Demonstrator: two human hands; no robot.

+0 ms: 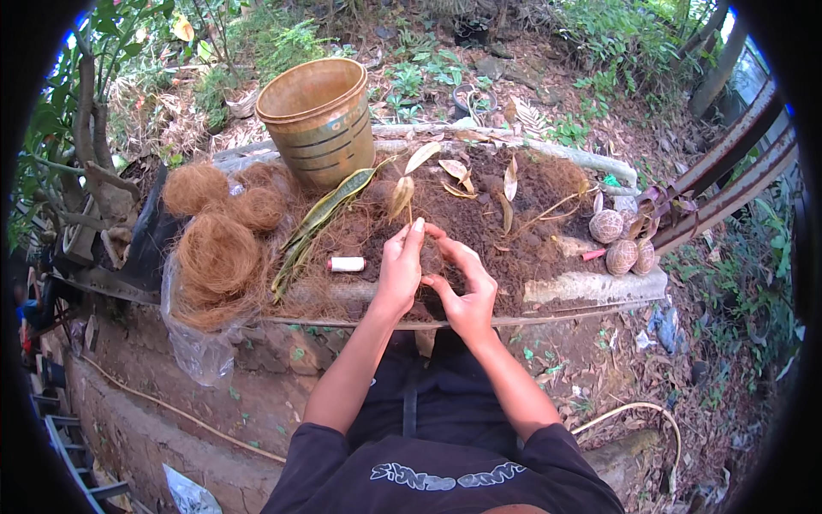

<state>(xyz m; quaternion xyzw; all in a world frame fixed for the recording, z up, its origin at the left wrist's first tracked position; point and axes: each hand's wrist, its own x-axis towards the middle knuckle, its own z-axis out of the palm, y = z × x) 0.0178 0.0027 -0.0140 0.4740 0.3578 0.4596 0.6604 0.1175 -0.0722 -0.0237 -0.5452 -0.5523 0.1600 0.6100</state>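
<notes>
Above the near edge of the soil, my left hand (399,269) pinches a small leafy plant (401,195) near the base of its stem. Its pale, yellowish leaves point away from me. My right hand (469,293) curves around a dark clump of soil (433,262) at the plant's base; fingers hide most of it. A spool of white thread (347,265) lies left of my hands. Beyond it, long green leaves with yellow edges (329,208) rest across loose dark soil (479,218). Several dry leaves (510,180) are scattered there.
At the left, brown coconut fibre (216,257) sits in bundles on a clear plastic bag (201,355). A weathered plastic pot (318,137) stands at the back left. String-wrapped balls (606,226) sit at the right, near slanting metal bars (728,180).
</notes>
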